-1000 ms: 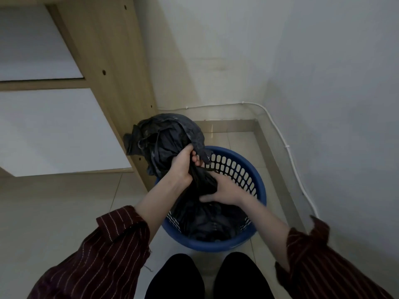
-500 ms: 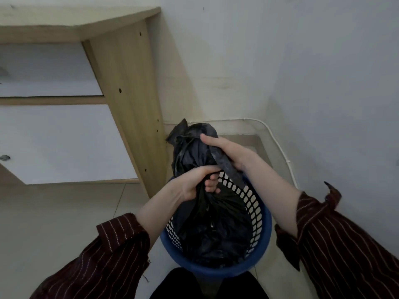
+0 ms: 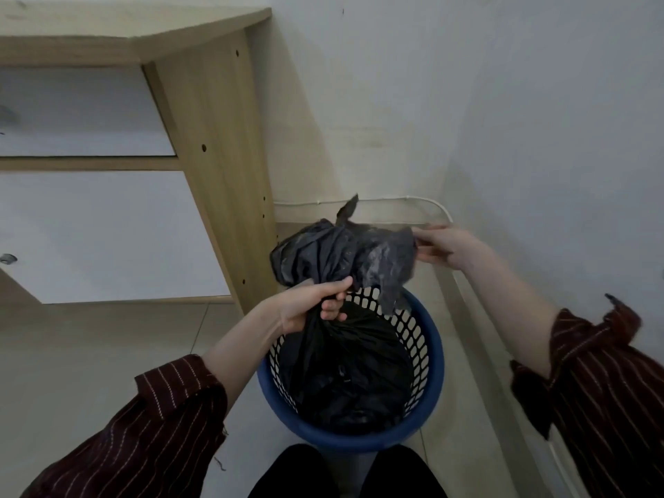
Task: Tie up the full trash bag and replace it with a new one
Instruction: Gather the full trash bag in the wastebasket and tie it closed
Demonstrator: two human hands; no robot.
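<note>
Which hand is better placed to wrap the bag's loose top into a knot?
The right hand: it pinches the loose flap of the trash bag. The left hand grips the neck above the basket, likely as anchor.

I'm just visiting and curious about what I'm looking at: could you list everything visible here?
trash bag: one, black, inside the bin, top bunched above it
bin: one, blue, perforated, on the floor
cabinet: one, light wood, left of the bin
cable: one, white, along the foot of the wall
sleeves: two, dark red, striped
left hand: one, grips the bag's neck
right hand: one, pinches the bag's top edge
</note>
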